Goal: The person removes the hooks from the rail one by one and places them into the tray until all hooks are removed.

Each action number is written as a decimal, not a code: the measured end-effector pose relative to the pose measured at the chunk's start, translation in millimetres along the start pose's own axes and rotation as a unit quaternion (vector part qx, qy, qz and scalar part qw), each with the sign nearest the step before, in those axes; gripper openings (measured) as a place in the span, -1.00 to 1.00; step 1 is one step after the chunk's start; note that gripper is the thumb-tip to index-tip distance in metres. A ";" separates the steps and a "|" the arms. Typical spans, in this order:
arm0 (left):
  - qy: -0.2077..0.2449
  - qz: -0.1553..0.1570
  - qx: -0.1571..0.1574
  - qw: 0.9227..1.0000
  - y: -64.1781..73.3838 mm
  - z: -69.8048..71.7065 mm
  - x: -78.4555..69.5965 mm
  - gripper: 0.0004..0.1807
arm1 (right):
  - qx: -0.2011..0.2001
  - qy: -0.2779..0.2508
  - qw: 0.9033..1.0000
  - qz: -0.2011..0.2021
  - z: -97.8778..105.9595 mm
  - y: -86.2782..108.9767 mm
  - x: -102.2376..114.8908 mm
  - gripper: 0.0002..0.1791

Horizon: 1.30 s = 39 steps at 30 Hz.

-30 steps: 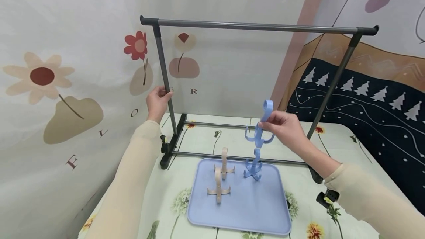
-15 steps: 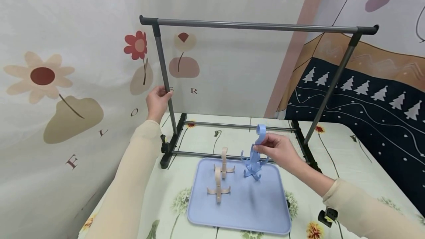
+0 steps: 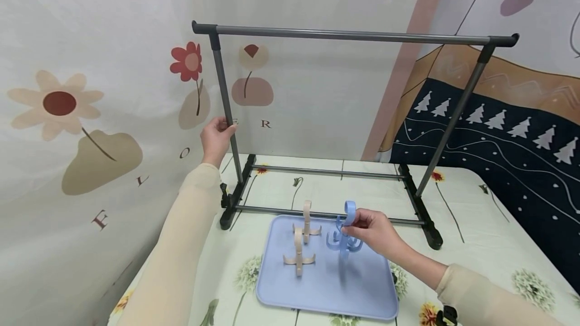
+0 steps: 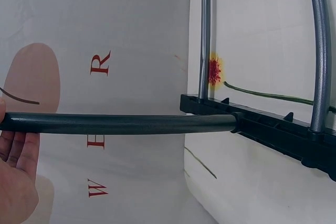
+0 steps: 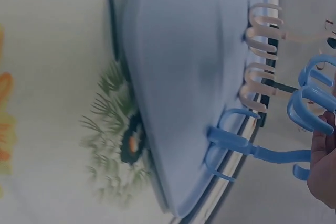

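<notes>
My left hand (image 3: 215,139) holds the left upright post of a dark grey metal clothes rack (image 3: 317,33); in the left wrist view its fingers (image 4: 21,153) lie against the post. My right hand (image 3: 371,230) pinches a blue multi-prong hanging hook (image 3: 350,207) by its stem, just over the blue tray (image 3: 317,296). Behind it, largely covered in the head view, a second blue hook (image 5: 231,141) is on the tray. Two beige hooks (image 3: 299,258) sit on the tray's left half, one behind the other.
The rack's base has two low crossbars (image 3: 328,171) and black feet (image 3: 426,220), right behind the tray. A flower-print cloth (image 3: 480,260) covers the table. Printed curtains (image 3: 317,99) hang at the back and left.
My right hand has moved down and slightly left with the blue hook, from above the rack's low crossbars to the tray. The left hand stays on the post.
</notes>
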<state>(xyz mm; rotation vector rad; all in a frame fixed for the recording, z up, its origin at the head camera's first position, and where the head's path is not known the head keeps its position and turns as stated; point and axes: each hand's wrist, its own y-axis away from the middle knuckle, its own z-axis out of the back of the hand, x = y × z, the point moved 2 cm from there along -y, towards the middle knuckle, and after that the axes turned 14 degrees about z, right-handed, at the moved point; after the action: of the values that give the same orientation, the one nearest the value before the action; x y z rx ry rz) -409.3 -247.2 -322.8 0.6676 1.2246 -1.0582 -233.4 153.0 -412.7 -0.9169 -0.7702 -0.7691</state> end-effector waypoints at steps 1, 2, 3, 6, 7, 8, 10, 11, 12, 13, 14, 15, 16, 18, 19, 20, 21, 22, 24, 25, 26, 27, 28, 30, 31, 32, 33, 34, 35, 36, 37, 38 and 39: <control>0.001 -0.001 0.000 1.000 -0.1 0.1 -0.1 -0.68 | 0.002 -0.002 1.000 -0.002 -1.8 1.4 -2.9 -0.88; 0.000 -0.001 0.000 1.000 -0.1 0.2 -0.1 -0.68 | 0.005 -0.001 1.000 -0.003 -3.4 2.8 -5.3 -0.88; -0.001 -0.001 0.001 1.000 0.0 0.4 -0.2 -0.67 | 0.008 -0.003 1.000 -0.004 -5.0 4.1 -7.6 -0.88; -0.002 0.000 0.002 1.000 0.2 0.6 -0.3 -0.67 | 0.014 -0.003 1.000 -0.001 -9.4 7.9 -12.3 -0.88; -0.002 0.000 0.003 1.000 0.3 0.7 -0.4 -0.67 | 0.017 -0.002 1.000 0.001 -10.6 9.2 -13.2 -0.88; -0.003 0.001 0.003 1.000 0.6 0.8 -0.4 -0.67 | 0.018 -0.002 1.000 0.003 -11.6 10.5 -14.5 -0.88; -0.002 0.003 0.003 1.000 0.8 0.8 -0.5 -0.67 | 0.020 -0.003 1.000 0.006 -13.4 12.4 -16.7 -0.88; -0.002 0.004 0.004 1.000 0.9 0.8 -0.5 -0.68 | 0.020 -0.002 1.000 0.007 -14.1 13.4 -17.7 -0.88; -0.003 0.005 0.004 1.000 1.0 0.8 -0.5 -0.68 | 0.021 0.000 1.000 0.007 -14.7 14.2 -19.0 -0.88; -0.004 0.005 0.003 1.000 1.1 0.9 -0.5 -0.68 | 0.021 0.001 1.000 0.008 -15.2 15.0 -20.6 -0.89; -0.004 0.005 0.003 1.000 1.0 0.9 -0.5 -0.68 | 0.021 0.003 1.000 0.009 -15.6 15.6 -22.4 -0.89; -0.004 0.005 0.003 1.000 0.8 0.8 -0.5 -0.68 | 0.021 0.006 1.000 0.010 -16.2 16.1 -24.0 -0.89; -0.004 0.005 0.002 1.000 0.5 0.7 -0.4 -0.68 | 0.021 0.009 1.000 0.012 -16.6 16.6 -26.0 -0.89; -0.005 0.005 0.002 1.000 0.3 0.7 -0.4 -0.68 | 0.019 0.016 1.000 0.010 -17.7 17.1 -30.5 -0.90; -0.005 0.005 0.001 1.000 0.1 0.5 -0.3 -0.68 | 0.018 0.018 1.000 0.013 -18.2 17.3 -32.7 -0.90; -0.005 0.005 0.001 1.000 -0.1 0.5 -0.1 -0.68 | 0.018 0.021 1.000 0.015 -18.6 17.4 -34.5 -0.90; -0.006 0.005 0.001 1.000 -0.2 0.5 0.1 -0.69 | 0.016 0.022 0.999 0.016 -18.9 17.5 -35.8 -0.90; -0.006 0.005 0.001 1.000 -0.2 0.6 0.2 -0.69 | 0.015 0.021 0.999 0.018 -19.1 17.7 -36.8 -0.90; -0.005 0.004 0.002 1.000 -0.3 0.7 0.6 -0.69 | 0.013 0.023 0.999 0.018 -19.6 17.9 -37.0 -0.90; -0.004 0.004 0.002 1.000 -0.3 0.7 0.8 -0.68 | 0.012 0.024 0.999 0.020 -19.8 18.1 -36.9 -0.90; -0.003 0.004 0.002 1.000 -0.4 0.7 0.9 -0.68 | 0.012 0.026 0.999 0.018 -20.1 18.1 -36.7 -0.90; -0.002 0.004 0.003 1.000 -0.5 0.6 0.9 -0.69 | 0.012 0.029 0.999 0.019 -20.4 18.1 -36.4 -0.90; -0.002 0.005 0.003 1.000 -0.5 0.6 1.0 -0.69 | 0.013 0.031 0.999 0.019 -20.7 18.1 -36.1 -0.90; -0.001 0.005 0.003 1.000 -0.6 0.5 1.1 -0.69 | 0.014 0.038 0.999 0.021 -21.3 18.2 -37.2 -0.89; -0.001 0.004 0.003 1.000 -0.7 0.4 1.1 -0.69 | 0.014 0.038 0.999 0.024 -21.6 18.3 -38.2 -0.89; -0.001 0.004 0.003 1.000 -0.8 0.4 1.1 -0.69 | 0.014 0.039 0.999 0.026 -21.8 18.6 -39.1 -0.89; -0.001 0.005 0.003 1.000 -0.8 0.4 1.0 -0.70 | 0.014 0.039 0.999 0.029 -22.1 18.9 -40.2 -0.89; -0.001 0.004 0.002 1.000 -0.8 0.4 0.9 -0.70 | 0.014 0.036 0.999 0.030 -22.2 19.4 -41.5 -0.89; -0.001 0.005 0.002 1.000 -0.9 0.4 0.8 -0.71 | 0.014 0.033 0.999 0.031 -22.5 20.1 -43.4 -0.89; 0.000 0.005 0.001 1.000 -0.8 0.5 0.7 -0.71 | 0.014 0.029 0.999 0.030 -22.7 20.8 -44.7 -0.89; 0.000 0.005 0.001 1.000 -0.7 0.5 0.5 -0.71 | 0.015 0.025 0.999 0.030 -23.0 21.5 -46.2 -0.89; 0.000 0.006 0.000 1.000 -0.6 0.5 0.4 -0.71 | 0.016 0.021 0.999 0.033 -23.1 22.2 -47.0 -0.88; 0.000 0.007 0.000 1.000 -0.4 0.5 0.2 -0.71 | 0.017 0.016 0.999 0.033 -23.3 22.8 -47.9 -0.88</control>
<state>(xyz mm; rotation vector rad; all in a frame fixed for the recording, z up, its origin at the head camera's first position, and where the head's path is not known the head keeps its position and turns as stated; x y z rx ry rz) -409.5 -247.9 -322.9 0.6739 1.2186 -1.0467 -232.9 152.7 -470.6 -0.8936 -0.7187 -0.7091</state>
